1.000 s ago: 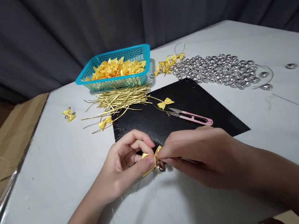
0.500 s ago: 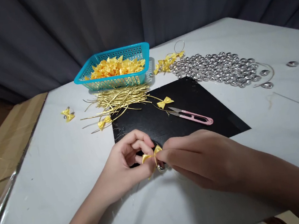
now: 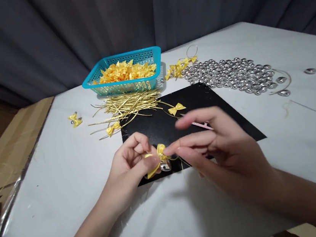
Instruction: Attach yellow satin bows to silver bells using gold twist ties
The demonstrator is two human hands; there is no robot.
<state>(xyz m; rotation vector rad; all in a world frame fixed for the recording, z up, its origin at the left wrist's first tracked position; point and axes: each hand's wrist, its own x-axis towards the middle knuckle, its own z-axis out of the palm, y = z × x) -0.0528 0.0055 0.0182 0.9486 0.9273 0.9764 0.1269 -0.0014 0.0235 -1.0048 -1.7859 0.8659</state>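
Observation:
My left hand (image 3: 131,164) pinches a small yellow ribbon bow (image 3: 159,153) with a silver bead (image 3: 165,166) hanging under it, just above the front edge of a black mat (image 3: 158,124). My right hand (image 3: 216,146) is close on the right, thumb and middle finger pinching a thin gold wire (image 3: 176,157) that runs from the bow, index finger lifted. Pink snips (image 3: 203,124) lie on the mat, partly hidden behind my right hand.
A teal basket (image 3: 126,84) of yellow bows stands at the back, with a heap of gold wires (image 3: 128,102) before it. Silver beads (image 3: 227,73) spread at the back right. Loose bows (image 3: 176,109) lie about. Cardboard (image 3: 11,140) lies off the table's left edge.
Both hands have lifted slightly away from me over the mat. My right hand has loosened, its index finger now raised, drawing the gold wire out to the right of the bow.

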